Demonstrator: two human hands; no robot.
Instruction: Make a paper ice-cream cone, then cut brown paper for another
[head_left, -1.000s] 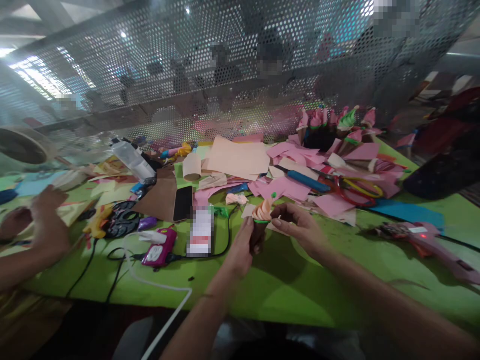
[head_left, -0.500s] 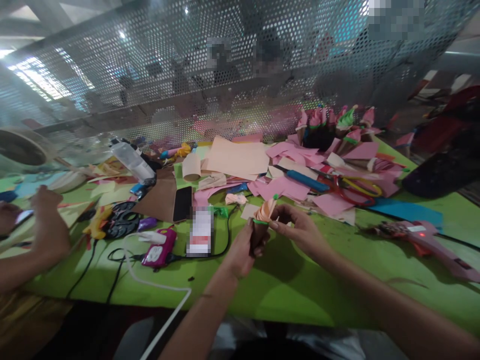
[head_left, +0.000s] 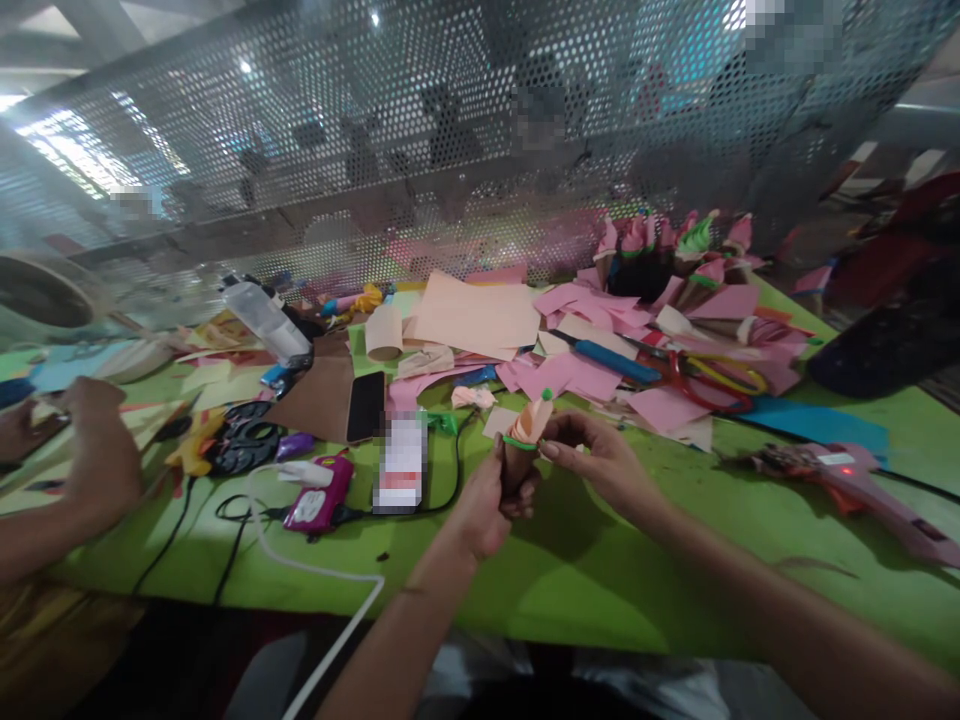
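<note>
My left hand [head_left: 487,505] is wrapped round the brown cone of a paper ice cream cone [head_left: 517,462], held tilted above the green table. A peach paper swirl rises from it to a small green ball at the tip, and a green strip [head_left: 517,443] runs round the rim. At the right side of that rim, the thumb and fingers of my right hand [head_left: 589,450] are pinched together against the strip. My left fingers cover much of the lower cone.
Scissors [head_left: 720,380], a blue-handled tool [head_left: 615,358] and pink paper scraps [head_left: 592,310] lie behind my hands. A pink glue gun [head_left: 862,480] rests at right. A phone [head_left: 366,408] and a magenta power adapter [head_left: 319,495] with cables are at left, beside a co-worker's arm [head_left: 97,450].
The paper ice cream cone has turned slightly in my left hand, showing more of its green strip and brown side. My right fingers stay at the rim. The co-worker's hands have shifted a little.
</note>
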